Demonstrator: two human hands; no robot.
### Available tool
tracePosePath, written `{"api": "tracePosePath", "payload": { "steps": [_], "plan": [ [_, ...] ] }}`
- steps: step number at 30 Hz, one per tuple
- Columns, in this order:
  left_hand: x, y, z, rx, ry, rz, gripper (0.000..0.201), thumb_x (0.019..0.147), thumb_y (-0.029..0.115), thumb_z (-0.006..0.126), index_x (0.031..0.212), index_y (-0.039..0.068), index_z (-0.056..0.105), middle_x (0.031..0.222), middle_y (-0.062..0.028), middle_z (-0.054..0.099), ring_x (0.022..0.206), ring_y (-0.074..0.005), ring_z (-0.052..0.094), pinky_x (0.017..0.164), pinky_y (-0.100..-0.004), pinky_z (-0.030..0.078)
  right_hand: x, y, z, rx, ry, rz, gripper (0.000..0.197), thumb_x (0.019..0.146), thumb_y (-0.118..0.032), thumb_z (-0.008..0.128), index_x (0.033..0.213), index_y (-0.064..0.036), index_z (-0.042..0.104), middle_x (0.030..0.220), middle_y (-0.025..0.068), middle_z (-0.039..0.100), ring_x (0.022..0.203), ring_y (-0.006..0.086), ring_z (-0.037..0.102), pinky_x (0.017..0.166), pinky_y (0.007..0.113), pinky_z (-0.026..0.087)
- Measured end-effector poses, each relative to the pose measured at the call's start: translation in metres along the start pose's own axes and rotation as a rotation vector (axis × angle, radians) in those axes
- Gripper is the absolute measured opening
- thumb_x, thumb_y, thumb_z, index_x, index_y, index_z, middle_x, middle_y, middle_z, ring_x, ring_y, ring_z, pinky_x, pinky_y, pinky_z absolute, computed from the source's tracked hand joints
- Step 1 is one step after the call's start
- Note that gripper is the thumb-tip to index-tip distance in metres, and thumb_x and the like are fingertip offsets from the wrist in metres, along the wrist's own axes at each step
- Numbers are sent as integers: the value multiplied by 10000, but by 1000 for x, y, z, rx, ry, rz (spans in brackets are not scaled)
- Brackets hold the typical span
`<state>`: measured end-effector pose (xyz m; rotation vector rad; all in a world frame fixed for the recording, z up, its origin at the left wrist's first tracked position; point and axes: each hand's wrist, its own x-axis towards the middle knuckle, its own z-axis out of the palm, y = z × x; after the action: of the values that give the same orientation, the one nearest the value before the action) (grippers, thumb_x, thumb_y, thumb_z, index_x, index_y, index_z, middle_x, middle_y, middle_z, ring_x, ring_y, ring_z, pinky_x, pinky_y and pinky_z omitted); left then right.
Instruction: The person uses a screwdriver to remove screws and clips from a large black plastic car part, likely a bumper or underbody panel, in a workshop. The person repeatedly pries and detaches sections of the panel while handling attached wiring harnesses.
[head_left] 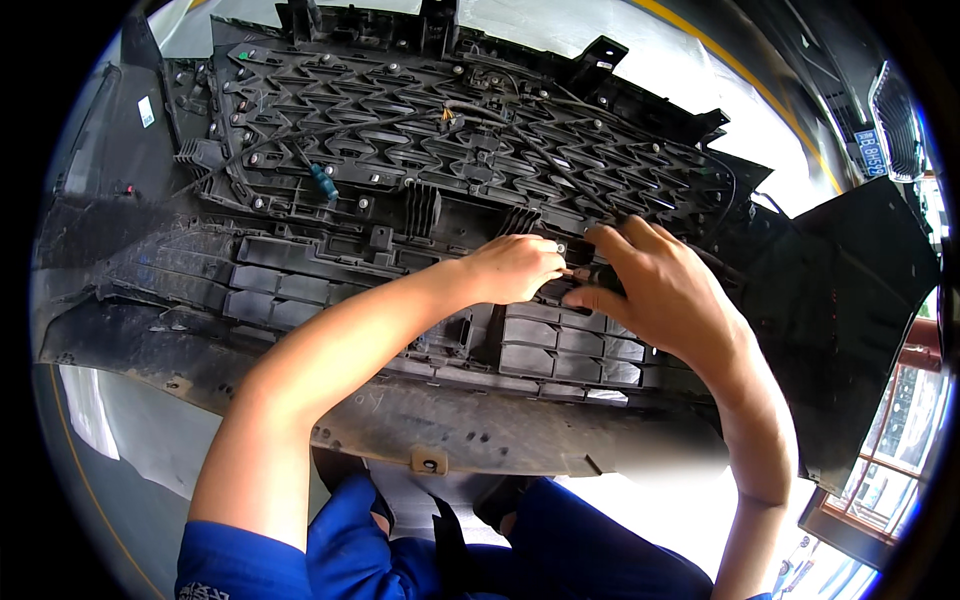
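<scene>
This looks like a car workshop: a big black bumper (465, 213), a car front (893, 115), yellow lines (757, 86) on the floor (115, 490).

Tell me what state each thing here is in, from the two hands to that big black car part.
Left hand, fingers bent in together; whether it grips anything is unclear.
Right hand, thumb and fingers curved around a dark object, mostly hidden.
Car bumper, detached, inner side facing the person, lower edge dirty.
Blue connector, lying against the grille; whether plugged in, cannot tell.
White label, stuck on the bumper's left end.
</scene>
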<state>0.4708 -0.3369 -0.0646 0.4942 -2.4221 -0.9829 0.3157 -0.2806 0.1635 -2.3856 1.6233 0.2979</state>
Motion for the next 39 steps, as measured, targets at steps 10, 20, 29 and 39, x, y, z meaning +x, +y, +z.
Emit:
{"api": "tracePosePath", "payload": {
  "steps": [10,20,29,39],
  "plan": [
    [2,5,2,175,156,-56,272,980,318,678,909,55,676,873,-126,720,806,-331,735,730,-457,607,-3,7,2,82,161,-311,398,781,58,675,1155,-69,723,1041,67,625,1062,281,568,882,369,529],
    [13,-7,15,269,52,-140,375,946,436,702,816,85,715,756,-110,741,688,-333,745,629,-432,604,7,-2,-11,-16,-28,145,184,949,-129,714,1096,-43,645,1008,157,645,844,313,698,706,428,563],
    [-15,-22,23,401,-240,-355,427,944,406,702,1054,6,603,714,-170,721,690,-394,743,626,-500,598,-2,5,-6,-51,-45,86,249,913,-181,770,1115,-65,679,868,120,673,760,352,698,678,438,561],
    [2,-20,31,421,-256,-365,379,981,392,646,1022,16,623,752,-153,746,706,-350,759,626,-467,604,-2,4,-3,-103,59,-12,265,886,-185,778,1118,-84,699,986,113,667,812,313,710,656,402,570]
  ]
}}
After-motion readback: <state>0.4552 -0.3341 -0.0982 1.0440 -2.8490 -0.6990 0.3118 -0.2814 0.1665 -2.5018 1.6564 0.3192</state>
